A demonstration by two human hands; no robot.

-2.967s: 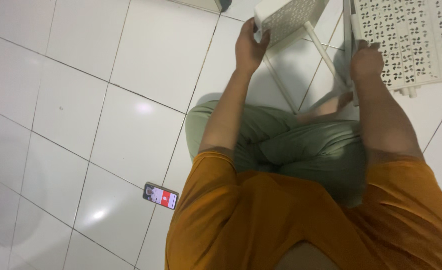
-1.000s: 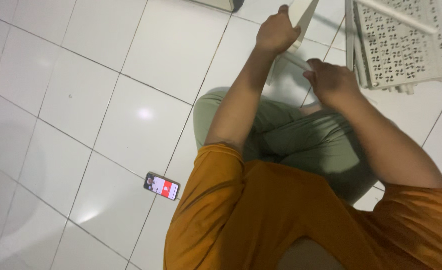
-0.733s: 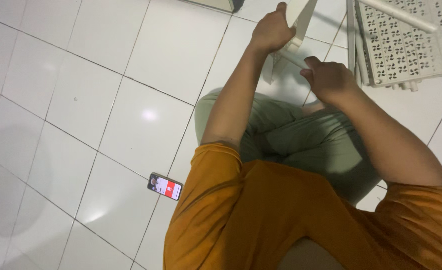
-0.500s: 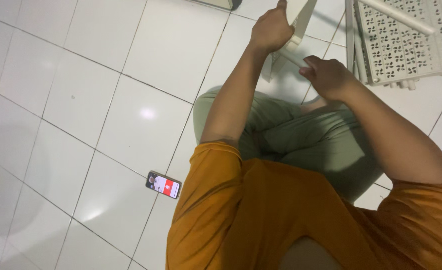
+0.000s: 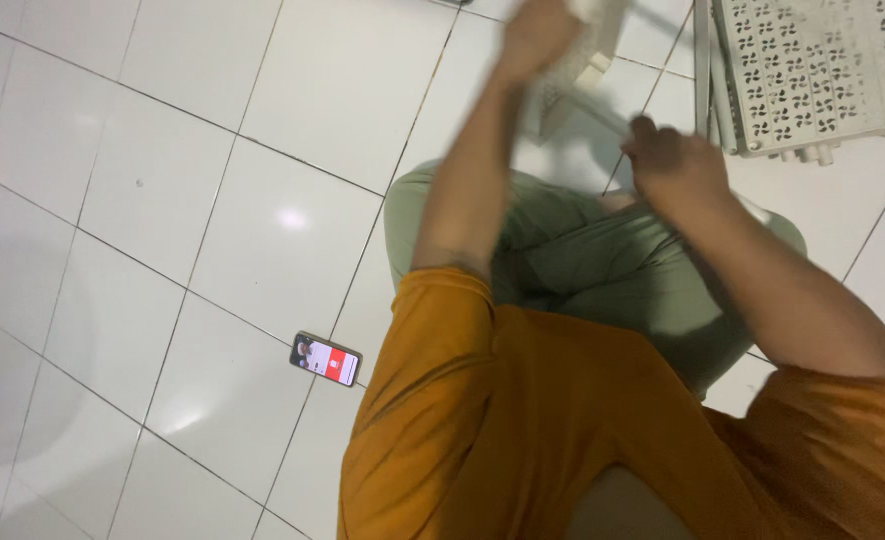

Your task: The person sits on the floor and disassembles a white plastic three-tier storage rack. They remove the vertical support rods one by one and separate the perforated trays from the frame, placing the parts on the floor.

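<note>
white plastic fills the top of the view: a perforated shelf panel (image 5: 812, 70) lies flat on the tiled floor (image 5: 162, 200) at the upper right, with short round pegs showing along its lower edge. left of it, a smaller white rack piece (image 5: 584, 60) stands tilted up off the floor, blurred, with a thin white rod (image 5: 602, 115) running down from it toward the right.

the left hand (image 5: 534, 35) is raised at the top edge of the view and appears wrapped over the upper edge of the rack piece; the blur hides the fingers, so how firmly it grips cannot be told. the right hand (image 5: 674, 165) is curled into a loose fist just beside the lower end of the rod and the near corner of the shelf panel; whether it actually pinches the rod cannot be told. the two hands are apart, the left higher and further out than the right.

the person sits cross-legged in green trousers (image 5: 582, 260) and an orange shirt (image 5: 542, 430). a phone (image 5: 325, 358) with a lit screen lies on the floor to the left, well apart from both hands.
</note>
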